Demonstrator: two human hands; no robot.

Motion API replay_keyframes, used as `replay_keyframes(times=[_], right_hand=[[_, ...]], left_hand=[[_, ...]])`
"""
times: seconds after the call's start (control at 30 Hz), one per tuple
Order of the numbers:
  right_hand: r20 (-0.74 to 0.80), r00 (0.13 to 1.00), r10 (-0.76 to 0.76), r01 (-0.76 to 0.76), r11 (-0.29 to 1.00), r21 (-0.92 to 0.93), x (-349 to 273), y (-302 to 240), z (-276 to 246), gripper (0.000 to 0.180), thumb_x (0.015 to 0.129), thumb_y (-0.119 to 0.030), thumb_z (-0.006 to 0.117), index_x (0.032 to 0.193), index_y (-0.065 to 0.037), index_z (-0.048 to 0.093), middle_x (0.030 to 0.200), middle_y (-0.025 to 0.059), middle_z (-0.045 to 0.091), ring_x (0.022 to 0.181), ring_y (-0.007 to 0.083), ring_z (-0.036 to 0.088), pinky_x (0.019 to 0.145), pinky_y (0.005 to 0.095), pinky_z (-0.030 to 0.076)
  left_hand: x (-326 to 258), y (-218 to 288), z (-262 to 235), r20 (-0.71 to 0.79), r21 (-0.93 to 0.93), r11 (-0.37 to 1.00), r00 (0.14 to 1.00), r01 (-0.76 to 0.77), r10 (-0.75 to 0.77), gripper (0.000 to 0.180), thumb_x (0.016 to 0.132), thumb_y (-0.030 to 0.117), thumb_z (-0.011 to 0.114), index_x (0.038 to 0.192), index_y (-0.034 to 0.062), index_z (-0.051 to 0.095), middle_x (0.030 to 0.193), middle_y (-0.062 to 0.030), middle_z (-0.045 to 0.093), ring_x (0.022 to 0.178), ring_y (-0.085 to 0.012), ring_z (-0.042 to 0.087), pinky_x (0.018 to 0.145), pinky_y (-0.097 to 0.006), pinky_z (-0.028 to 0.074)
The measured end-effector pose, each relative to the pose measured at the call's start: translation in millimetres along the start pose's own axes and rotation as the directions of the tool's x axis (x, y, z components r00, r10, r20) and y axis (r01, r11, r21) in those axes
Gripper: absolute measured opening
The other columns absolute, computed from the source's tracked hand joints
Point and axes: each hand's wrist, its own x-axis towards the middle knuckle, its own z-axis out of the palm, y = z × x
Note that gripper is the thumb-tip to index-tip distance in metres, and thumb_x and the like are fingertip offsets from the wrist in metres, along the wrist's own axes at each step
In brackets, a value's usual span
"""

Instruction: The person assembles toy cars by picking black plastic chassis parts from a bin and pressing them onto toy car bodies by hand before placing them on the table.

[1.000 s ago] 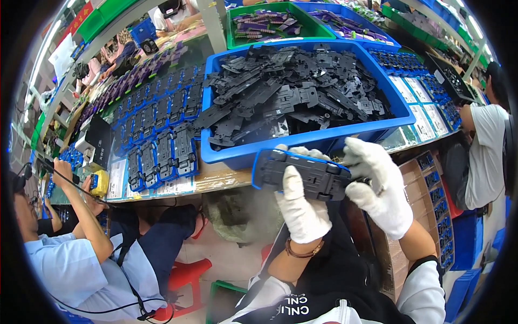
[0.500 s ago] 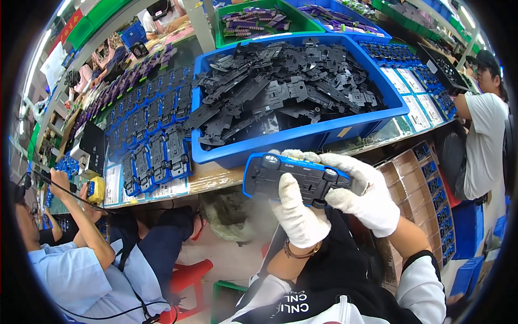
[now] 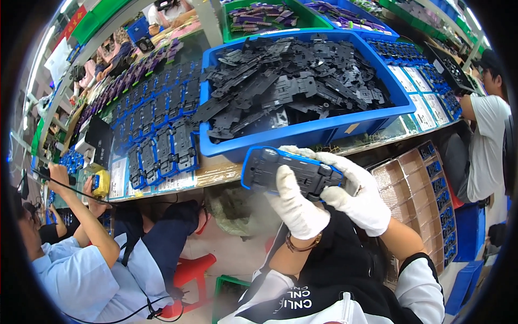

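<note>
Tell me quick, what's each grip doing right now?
Left grip: closed, holding the blue-and-black toy car.
Right grip: closed on the same car's right end.

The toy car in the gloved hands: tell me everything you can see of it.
The toy car shows its dark underside, plastic-looking and moulded with raised detail, edged by a glossy blue body. Dark wheels show near its right end. It is tilted, left end slightly higher, before the blue bin. The left hand's thumb presses the underside; the right hand grips the right end. Its top is hidden.
</note>
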Motion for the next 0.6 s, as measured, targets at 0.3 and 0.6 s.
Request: replay_keyframes(times=[0.3,0.6], right_hand=[[-0.170,0.966,-0.197,0.139,0.943,-0.302,-8.5,-7.1,25.0,0.056,0.090,-0.036,0.065,0.126,0.004,0.055,0.124,0.0134,0.060,0.115,0.0204,0.054,0.100,0.0354,0.043],[0.116,0.920,-0.373,0.332,0.591,-0.736,-14.8,-13.7,-9.3,0.037,0.087,-0.026,0.066,0.115,-0.002,0.061,0.118,0.0169,0.057,0.106,0.0312,0.056,0.091,0.0371,0.045]], left_hand=[[-26.8,-2.6,-32.3,0.013,0.129,0.972,0.980,0.198,-0.201,0.059,0.100,0.023,0.054,0.149,0.0116,0.023,0.134,-0.0064,0.046,0.115,-0.0143,0.049,0.100,-0.030,0.041],[87.2,212.5,-132.0,-0.097,0.767,0.591,0.864,-0.251,0.494,0.051,0.103,0.022,0.042,0.149,0.0057,0.027,0.136,-0.0114,0.048,0.119,-0.0194,0.049,0.104,-0.032,0.038]])
